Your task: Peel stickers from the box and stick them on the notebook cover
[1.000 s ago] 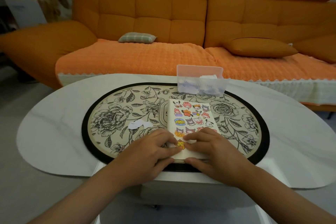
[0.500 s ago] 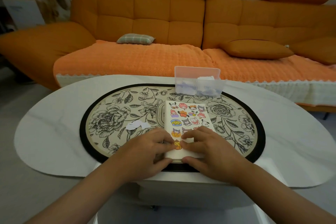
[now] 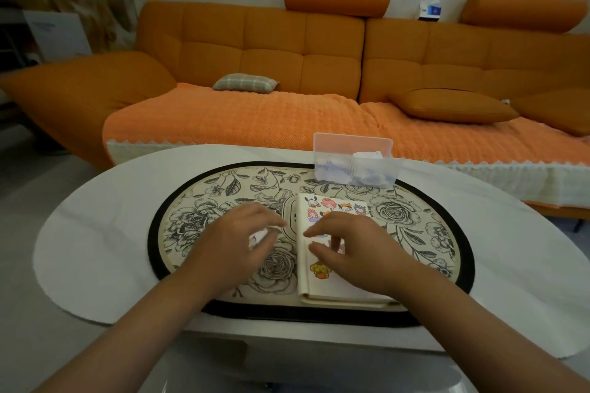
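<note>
Now the cream notebook with cartoon stickers (image 3: pixel 335 288) is laid on the floral oval mat (image 3: pixel 198 210), near the clear plastic box (image 3: pixel 351 151). The right hand (image 3: pixel 360 252) is spread loosely over it, empty; the blurred left hand's (image 3: pixel 233 242) grasp cannot be told. The next sticker is best smoothed onto bare cover.

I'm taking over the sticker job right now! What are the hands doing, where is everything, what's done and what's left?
Left hand: blurred, over the floral mat beside the notebook, at a white paper scrap; grip unclear.
Right hand: fingers relaxed over the notebook cover, apparently holding nothing.
Sticker box stands behind the notebook.
Done: many stickers on the cover, including a yellow one low down.
Left: the box seems to hold more paper; bare cover remains near the front edge.
</note>
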`<state>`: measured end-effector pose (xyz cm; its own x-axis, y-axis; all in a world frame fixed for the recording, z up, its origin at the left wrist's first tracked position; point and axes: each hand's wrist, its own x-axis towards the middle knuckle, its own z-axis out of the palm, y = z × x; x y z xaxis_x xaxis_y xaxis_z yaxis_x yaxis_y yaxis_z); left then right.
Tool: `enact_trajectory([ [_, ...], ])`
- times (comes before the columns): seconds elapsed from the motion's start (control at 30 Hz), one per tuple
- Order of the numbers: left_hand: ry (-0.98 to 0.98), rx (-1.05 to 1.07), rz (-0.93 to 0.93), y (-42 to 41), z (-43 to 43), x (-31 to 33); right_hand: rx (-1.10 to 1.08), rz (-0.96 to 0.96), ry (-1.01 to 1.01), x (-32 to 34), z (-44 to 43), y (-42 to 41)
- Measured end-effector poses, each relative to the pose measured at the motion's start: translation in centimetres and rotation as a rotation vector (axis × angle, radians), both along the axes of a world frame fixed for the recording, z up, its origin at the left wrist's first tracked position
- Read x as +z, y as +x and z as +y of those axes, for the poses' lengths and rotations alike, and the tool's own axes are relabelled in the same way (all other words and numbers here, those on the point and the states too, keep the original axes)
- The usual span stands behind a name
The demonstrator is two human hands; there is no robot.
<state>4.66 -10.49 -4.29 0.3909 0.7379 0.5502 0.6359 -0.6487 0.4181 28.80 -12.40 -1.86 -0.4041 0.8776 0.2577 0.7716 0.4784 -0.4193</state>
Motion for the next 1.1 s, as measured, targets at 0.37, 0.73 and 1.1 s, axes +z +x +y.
enact_trajectory([
  [0.37, -0.241, 0.160, 0.277, -5.2, 2.9, -1.1, 0.019, -0.407, 0.096, 0.2, 4.1, -9.1],
  [0.73, -0.236, 0.159, 0.270, -4.8, 2.8, -1.2, -0.061, -0.549, 0.115, -0.7, 5.0, -10.1],
  [1.1, -0.371, 0.187, -0.135, -3.5, 2.8, -0.2, -0.201, 0.189, -0.161, 0.9, 4.8, -7.6],
])
